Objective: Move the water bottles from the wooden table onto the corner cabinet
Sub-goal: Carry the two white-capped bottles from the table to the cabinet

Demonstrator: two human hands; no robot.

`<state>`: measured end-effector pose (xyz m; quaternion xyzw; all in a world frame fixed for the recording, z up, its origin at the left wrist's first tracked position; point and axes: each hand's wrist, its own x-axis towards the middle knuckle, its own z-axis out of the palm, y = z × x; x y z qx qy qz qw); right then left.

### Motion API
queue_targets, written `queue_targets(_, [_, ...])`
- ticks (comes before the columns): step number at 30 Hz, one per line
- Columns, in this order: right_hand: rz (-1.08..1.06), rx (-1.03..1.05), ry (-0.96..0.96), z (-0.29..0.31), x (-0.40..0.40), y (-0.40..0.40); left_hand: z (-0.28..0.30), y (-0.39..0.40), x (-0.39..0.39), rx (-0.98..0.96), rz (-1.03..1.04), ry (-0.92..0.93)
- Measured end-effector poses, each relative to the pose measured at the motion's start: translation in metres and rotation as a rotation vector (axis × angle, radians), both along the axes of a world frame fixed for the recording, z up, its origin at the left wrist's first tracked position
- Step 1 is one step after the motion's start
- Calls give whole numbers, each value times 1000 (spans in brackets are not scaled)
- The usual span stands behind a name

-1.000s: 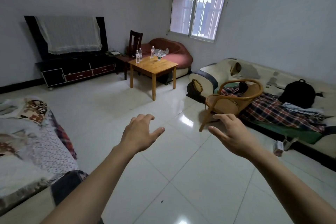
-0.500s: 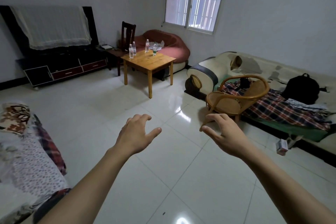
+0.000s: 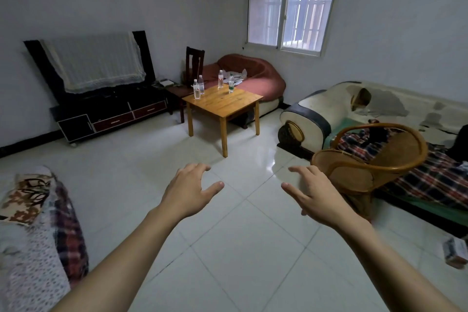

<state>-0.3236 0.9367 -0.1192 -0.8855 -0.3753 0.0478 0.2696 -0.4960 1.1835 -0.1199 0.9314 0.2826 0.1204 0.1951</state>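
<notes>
I have both hands out over the tiled floor, holding nothing: left hand (image 3: pixel 188 191) at 7 o'clock, right hand (image 3: pixel 315 194) at 5, each grip spread with fingers loosely bent. Four water bottles (image 3: pixel 196 89) stand upright along the far edges of the wooden table (image 3: pixel 222 102) at 12 o'clock, well apart from my hands.

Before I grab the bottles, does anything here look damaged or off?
The white sofa has its covering peeled off in grey patches along the backrest. The four bottles stand upright on the table, nothing spilled. Both hands are empty.
</notes>
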Motion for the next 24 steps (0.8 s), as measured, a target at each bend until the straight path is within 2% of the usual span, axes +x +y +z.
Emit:
queue_targets(7, [36,-7,-15,-4,77,69,-19,61,69,-54,29,30])
queue_targets(15, [26,-71,-124,-2,167,171,-32,163,163,-121,31,-54])
queue_targets(24, [1,-76,-79,-7,266,275,-35,275,268,-150,8,-67])
